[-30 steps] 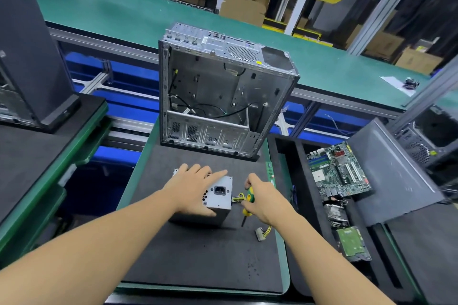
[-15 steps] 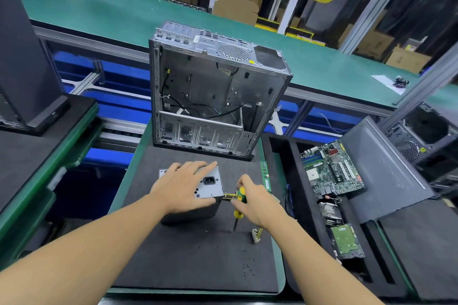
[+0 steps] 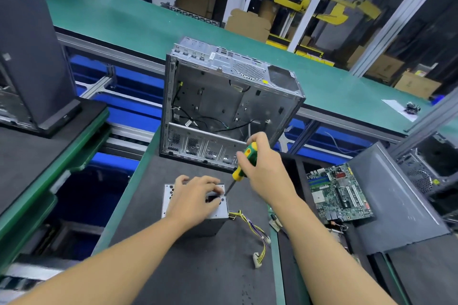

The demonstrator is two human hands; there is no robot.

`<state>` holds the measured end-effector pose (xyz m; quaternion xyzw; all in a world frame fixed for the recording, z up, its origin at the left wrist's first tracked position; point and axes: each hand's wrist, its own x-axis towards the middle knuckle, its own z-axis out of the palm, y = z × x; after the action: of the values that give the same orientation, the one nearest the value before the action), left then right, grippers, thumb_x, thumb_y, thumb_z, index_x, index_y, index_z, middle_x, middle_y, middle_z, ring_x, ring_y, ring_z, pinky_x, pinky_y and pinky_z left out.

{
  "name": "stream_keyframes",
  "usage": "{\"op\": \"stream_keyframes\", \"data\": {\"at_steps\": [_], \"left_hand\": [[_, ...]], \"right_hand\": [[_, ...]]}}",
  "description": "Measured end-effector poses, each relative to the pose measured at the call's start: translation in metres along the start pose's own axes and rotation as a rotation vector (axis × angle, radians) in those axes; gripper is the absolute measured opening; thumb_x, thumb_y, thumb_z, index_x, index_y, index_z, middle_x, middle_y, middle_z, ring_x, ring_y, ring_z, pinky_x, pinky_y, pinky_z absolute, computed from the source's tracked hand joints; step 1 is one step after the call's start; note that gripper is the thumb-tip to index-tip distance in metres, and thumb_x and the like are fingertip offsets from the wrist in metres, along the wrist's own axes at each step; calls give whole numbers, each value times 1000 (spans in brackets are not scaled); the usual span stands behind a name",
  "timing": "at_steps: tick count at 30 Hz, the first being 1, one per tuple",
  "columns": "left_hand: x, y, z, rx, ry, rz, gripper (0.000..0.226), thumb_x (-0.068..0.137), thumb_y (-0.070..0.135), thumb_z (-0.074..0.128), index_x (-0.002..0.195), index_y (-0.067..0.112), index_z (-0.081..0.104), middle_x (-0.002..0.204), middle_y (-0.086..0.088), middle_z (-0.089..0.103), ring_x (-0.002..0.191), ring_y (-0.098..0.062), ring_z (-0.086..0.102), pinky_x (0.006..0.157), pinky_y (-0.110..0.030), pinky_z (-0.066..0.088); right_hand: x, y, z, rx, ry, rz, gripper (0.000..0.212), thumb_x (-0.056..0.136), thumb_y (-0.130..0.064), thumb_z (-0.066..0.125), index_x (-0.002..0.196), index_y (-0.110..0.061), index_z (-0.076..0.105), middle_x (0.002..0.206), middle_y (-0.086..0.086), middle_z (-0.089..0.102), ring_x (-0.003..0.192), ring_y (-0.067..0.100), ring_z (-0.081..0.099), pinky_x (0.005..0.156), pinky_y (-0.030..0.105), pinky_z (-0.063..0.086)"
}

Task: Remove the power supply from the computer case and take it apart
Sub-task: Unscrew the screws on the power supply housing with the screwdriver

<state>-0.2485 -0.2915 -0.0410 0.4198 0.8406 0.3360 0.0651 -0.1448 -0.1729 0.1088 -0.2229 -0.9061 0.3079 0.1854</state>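
The grey power supply (image 3: 221,211) stands on the dark mat (image 3: 203,275), out of the case, socket face up. My left hand (image 3: 195,197) lies over its top face with fingers curled onto it. My right hand (image 3: 262,168) grips a green and yellow screwdriver (image 3: 244,160), its tip touching the top face near the right edge by my left fingertips. Yellow and purple wires (image 3: 257,233) trail from the supply's right side to a white plug. The open metal computer case (image 3: 223,106) stands upright behind, with loose black cables inside.
A green motherboard (image 3: 339,193) and a grey side panel (image 3: 394,195) lie in the tray to the right. Another dark computer tower (image 3: 27,62) stands at the left. A green conveyor table (image 3: 148,22) runs behind the case.
My right hand lifted the screwdriver from low beside the supply and set its tip on the top face. My left hand shifted on the top. The view moved closer.
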Motion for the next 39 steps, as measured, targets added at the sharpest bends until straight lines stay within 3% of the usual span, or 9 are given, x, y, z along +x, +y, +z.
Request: {"op": "stream_keyframes", "data": {"at_steps": [4, 15, 19, 22, 26, 30, 32, 36, 39], "left_hand": [[-4, 2, 7, 62, 21, 51, 16, 86, 52, 56, 93, 45, 69, 120, 33, 55, 105, 8, 50, 97, -33, 27], [11, -3, -4, -43, -68, -46, 12, 83, 58, 64, 71, 54, 65, 110, 40, 54, 105, 13, 45, 95, -28, 20], [10, -4, -1, -77, -44, -57, 11, 81, 58, 66, 71, 54, 62, 104, 42, 58, 103, 14, 45, 93, -30, 22], [9, -3, -3, -86, -36, -45, 17, 81, 57, 67, 74, 60, 52, 97, 40, 61, 103, 12, 47, 93, -30, 22], [8, -3, -3, -40, -40, -26, 10, 84, 56, 66, 78, 57, 58, 105, 41, 59, 105, 12, 47, 92, -25, 18], [8, -4, -3, 15, -50, -7, 2, 86, 57, 63, 84, 56, 64, 112, 39, 56, 105, 11, 46, 93, -23, 16], [9, -4, -3, 21, -60, -11, 10, 87, 57, 61, 87, 52, 70, 115, 38, 53, 105, 10, 46, 93, -24, 16], [9, -5, -2, -18, -58, -32, 10, 86, 57, 62, 80, 53, 69, 114, 37, 54, 105, 9, 48, 93, -26, 19], [10, -3, -2, -10, -65, -40, 11, 87, 52, 58, 87, 52, 69, 118, 35, 55, 106, 8, 49, 94, -27, 21]], "right_hand": [[-4, 9, 8, 34, -5, 37, 21, 97, -29, 56, 97, -27, 35, 61, -4, 59, 47, 1, 53, 43, 14, 35], [-3, 8, 5, 22, -34, -18, 21, 98, -29, 56, 99, -23, 36, 64, -30, 58, 49, -3, 54, 44, 10, 35], [-4, 6, 4, -2, -45, -28, 22, 97, -29, 57, 99, -23, 36, 58, -7, 57, 50, -4, 53, 45, 11, 36], [-3, 0, 3, -91, -67, -51, 26, 96, -32, 59, 98, -19, 36, 58, -6, 52, 48, 2, 52, 43, 16, 36], [3, -8, -2, -354, -82, -22, 46, 90, -52, 60, 92, -18, 29, 62, 4, 51, 53, 23, 46, 48, 36, 41], [7, -15, 1, -584, -82, -41, 45, 93, -56, 53, 94, -20, 26, 64, 2, 51, 60, 31, 51, 45, 33, 38], [8, -16, 3, -562, -121, -70, 39, 95, -48, 54, 97, -22, 24, 64, 0, 47, 59, 29, 48, 45, 32, 32], [12, -19, -1, -394, -253, -132, 30, 95, -31, 60, 100, -17, 35, 77, 1, 50, 66, 21, 47, 54, 32, 37], [13, -21, -3, -388, -274, -120, 31, 94, -32, 61, 102, -17, 36, 76, -1, 50, 66, 21, 48, 53, 30, 34]]}}
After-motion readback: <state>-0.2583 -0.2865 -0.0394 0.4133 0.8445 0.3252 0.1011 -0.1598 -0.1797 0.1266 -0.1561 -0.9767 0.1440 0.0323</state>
